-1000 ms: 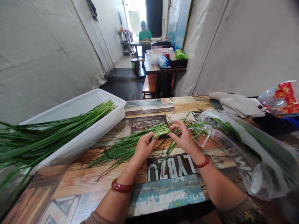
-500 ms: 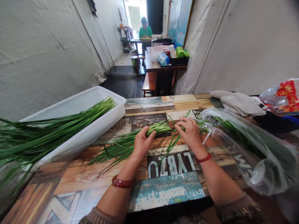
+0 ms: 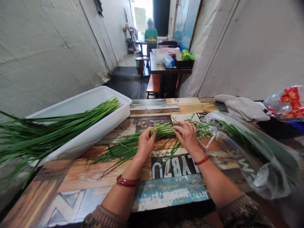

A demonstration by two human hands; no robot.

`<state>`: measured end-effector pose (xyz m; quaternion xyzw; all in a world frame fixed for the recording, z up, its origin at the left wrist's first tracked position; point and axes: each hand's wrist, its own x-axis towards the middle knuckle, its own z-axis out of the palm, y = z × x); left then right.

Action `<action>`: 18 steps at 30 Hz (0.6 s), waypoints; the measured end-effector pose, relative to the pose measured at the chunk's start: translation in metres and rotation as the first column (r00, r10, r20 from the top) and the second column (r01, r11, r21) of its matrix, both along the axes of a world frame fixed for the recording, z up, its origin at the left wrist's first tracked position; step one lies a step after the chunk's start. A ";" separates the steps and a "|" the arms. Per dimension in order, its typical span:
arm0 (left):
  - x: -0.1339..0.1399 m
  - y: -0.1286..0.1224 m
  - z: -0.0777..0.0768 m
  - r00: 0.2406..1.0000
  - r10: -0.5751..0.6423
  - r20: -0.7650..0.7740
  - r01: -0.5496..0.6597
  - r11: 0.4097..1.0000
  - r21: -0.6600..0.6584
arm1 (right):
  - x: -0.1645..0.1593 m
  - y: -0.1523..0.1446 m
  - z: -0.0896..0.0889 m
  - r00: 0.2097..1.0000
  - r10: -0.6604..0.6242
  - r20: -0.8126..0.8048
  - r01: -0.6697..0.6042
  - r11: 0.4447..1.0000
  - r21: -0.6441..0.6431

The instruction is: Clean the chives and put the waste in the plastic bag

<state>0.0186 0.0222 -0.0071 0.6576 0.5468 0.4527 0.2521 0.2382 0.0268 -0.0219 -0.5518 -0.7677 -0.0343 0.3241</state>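
Note:
A bunch of garlic chives [image 3: 128, 144] lies across the table, its pale stem ends pointing right. My left hand [image 3: 146, 141] is closed round the bunch close to those ends. At the tips of the stems, my right hand [image 3: 187, 134] has its thumb and fingers drawn together on the chives; the exact pieces between them are partly hidden. A few loose chive leaves [image 3: 174, 150] lie below the right hand. Chive scraps [image 3: 204, 129] are heaped just to its right.
On the left, a white plastic tub [image 3: 99, 131] holds more chives, with leaves hanging over its end. To the right lies a clear plastic bag [image 3: 268, 152] with chives inside. Behind it are a pale cloth [image 3: 242, 106] and a red-printed package [image 3: 291, 101]. A person [image 3: 150, 33] sits far back.
My right hand has moved left and slightly down, up against the stem ends. My left hand keeps its hold on the bunch. The camera view has shifted slightly.

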 end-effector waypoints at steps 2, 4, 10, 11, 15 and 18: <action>0.000 0.000 0.001 1.000 -0.007 0.003 0.007 1.000 -0.010 | -0.002 0.001 -0.002 1.000 0.011 0.018 -0.010 1.000 -0.010; 0.000 0.000 0.001 1.000 -0.020 0.011 0.020 1.000 -0.004 | -0.004 0.001 -0.004 1.000 0.011 0.029 -0.011 1.000 -0.008; -0.001 0.000 -0.004 0.999 -0.018 -0.050 0.019 1.000 0.024 | -0.008 -0.004 0.000 0.998 0.035 0.052 -0.037 0.999 0.032; -0.002 0.000 -0.005 0.998 -0.017 -0.064 0.019 0.999 0.043 | -0.009 -0.004 0.001 0.998 0.043 0.048 -0.045 0.998 0.046; -0.004 0.002 -0.007 0.994 -0.021 -0.106 0.034 0.992 0.124 | -0.004 -0.004 0.001 1.000 0.015 0.001 -0.015 0.995 0.095; -0.004 0.003 -0.008 0.993 -0.019 -0.120 0.036 0.989 0.143 | 0.005 -0.001 0.000 0.994 -0.105 -0.025 0.107 0.990 0.091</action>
